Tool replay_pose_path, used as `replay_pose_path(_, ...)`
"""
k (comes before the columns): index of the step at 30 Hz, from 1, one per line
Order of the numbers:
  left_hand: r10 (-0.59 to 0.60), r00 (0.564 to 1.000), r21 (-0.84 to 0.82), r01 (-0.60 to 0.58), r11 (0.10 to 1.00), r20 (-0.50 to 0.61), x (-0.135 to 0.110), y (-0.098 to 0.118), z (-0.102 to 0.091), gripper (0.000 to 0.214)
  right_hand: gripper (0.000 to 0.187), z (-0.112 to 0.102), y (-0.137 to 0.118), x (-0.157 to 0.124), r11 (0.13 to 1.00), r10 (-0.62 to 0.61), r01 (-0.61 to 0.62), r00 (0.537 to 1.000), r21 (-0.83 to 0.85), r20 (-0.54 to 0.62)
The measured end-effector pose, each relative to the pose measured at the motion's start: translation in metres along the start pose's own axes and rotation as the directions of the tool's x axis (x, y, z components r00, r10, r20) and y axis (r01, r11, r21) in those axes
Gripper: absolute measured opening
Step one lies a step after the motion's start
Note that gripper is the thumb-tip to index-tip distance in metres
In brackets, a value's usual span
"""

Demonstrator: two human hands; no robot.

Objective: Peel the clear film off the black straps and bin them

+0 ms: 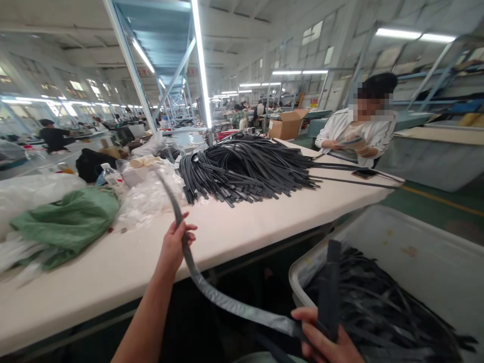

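Observation:
A long dark grey strap point(227, 303) curves between my two hands, its far end rising over the table's left part. My left hand point(178, 242) grips it partway along, above the table's front edge, fingers closed round it. Lower right, my right hand point(321, 333) is closed on the strap near its other end, where a flat dark piece point(328, 287) stands up out of the fingers. Whether that piece belongs to the same strap I cannot tell. A big heap of similar black straps point(249, 169) lies on the table beyond my hands.
The pale-covered table point(234, 227) spans the middle. On its left lie a green sack point(71, 222), clear plastic bags point(151, 194) and a bottle point(109, 174). A grey bin point(423, 242) with black straps stands at right. Across the table stands a person in a white jacket point(333, 126).

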State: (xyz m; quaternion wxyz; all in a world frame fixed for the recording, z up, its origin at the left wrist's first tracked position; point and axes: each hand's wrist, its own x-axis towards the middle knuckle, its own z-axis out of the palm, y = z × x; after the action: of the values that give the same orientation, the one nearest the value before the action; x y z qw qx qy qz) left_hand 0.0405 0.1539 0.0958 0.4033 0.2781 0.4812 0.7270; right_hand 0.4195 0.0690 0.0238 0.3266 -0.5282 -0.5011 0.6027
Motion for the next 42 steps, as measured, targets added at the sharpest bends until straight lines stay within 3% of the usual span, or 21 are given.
replay_pose_path(2, -0.124, 0.972, 0.201, 0.083, 0.976, 0.201, -0.029, -0.018, -0.003, 0.049, 0.058, -0.011, -0.011, -0.004, 0.99, -0.012, 0.017, 0.999, 0.137, -0.041)
replay_pose_path(5, -0.332, 0.881, 0.355, 0.208, 0.912, 0.337, -0.077, -0.047, -0.009, 0.05, 0.066, -0.027, -0.027, -0.003, 0.949, -0.088, 0.082, 0.996, 0.305, 0.007)
replay_pose_path(7, -0.423, 0.822, 0.382, 0.277, 0.882, 0.381, -0.105, -0.06, -0.013, 0.048, 0.054, -0.03, -0.04, 0.004, 0.937, -0.198, 0.185, 0.98, 0.296, 0.015)
replay_pose_path(10, -0.508, 0.759, 0.41, 0.345, 0.844, 0.407, -0.132, -0.069, -0.014, 0.048, 0.024, -0.023, -0.064, 0.019, 0.919, -0.376, 0.367, 0.926, 0.144, 0.036)
replay_pose_path(13, -0.565, 0.691, 0.46, 0.362, 0.811, 0.452, -0.144, -0.07, -0.012, 0.05, 0.022, -0.01, -0.087, 0.036, 0.911, -0.413, 0.412, 0.907, 0.034, 0.076)
replay_pose_path(17, -0.623, 0.587, 0.54, 0.341, 0.77, 0.517, -0.147, -0.07, -0.007, 0.048, 0.024, -0.003, -0.1, 0.06, 0.923, -0.383, 0.383, 0.913, 0.033, 0.136)
replay_pose_path(20, -0.661, 0.519, 0.596, 0.316, 0.738, 0.543, -0.145, -0.07, -0.005, 0.049, 0.027, -0.006, -0.1, 0.071, 0.904, -0.426, 0.416, 0.868, 0.093, 0.256)
replay_pose_path(22, -0.674, 0.487, 0.622, 0.295, 0.725, 0.555, -0.142, -0.067, -0.002, 0.05, 0.025, -0.008, -0.1, 0.073, 0.882, -0.471, 0.453, 0.839, 0.129, 0.274)
replay_pose_path(24, -0.656, 0.484, 0.62, 0.26, 0.74, 0.58, -0.138, -0.062, 0.005, 0.051, 0.022, -0.005, -0.098, 0.069, 0.874, -0.486, 0.469, 0.838, 0.13, 0.246)
replay_pose_path(28, -0.498, 0.564, 0.535, 0.115, 0.837, 0.658, -0.125, -0.055, 0.037, 0.058, 0.022, 0.011, -0.092, 0.055, 0.875, -0.483, 0.482, 0.859, 0.05, 0.169)
replay_pose_path(33, -0.466, 0.617, 0.608, -0.025, 0.794, 0.634, -0.127, -0.072, 0.074, 0.046, 0.024, 0.013, -0.087, 0.037, 0.846, -0.529, 0.532, 0.846, -0.029, 0.068)
replay_pose_path(38, -0.5, 0.511, 0.651, -0.164, 0.741, 0.699, -0.15, -0.098, 0.073, 0.039, 0.024, -0.016, -0.084, 0.019, 0.833, -0.551, 0.543, 0.832, -0.107, -0.067)
replay_pose_path(42, -0.499, 0.519, 0.659, -0.178, 0.731, 0.694, -0.154, -0.11, 0.065, 0.041, 0.026, -0.062, -0.083, 0.016, 0.853, -0.523, 0.484, 0.794, -0.196, -0.311)
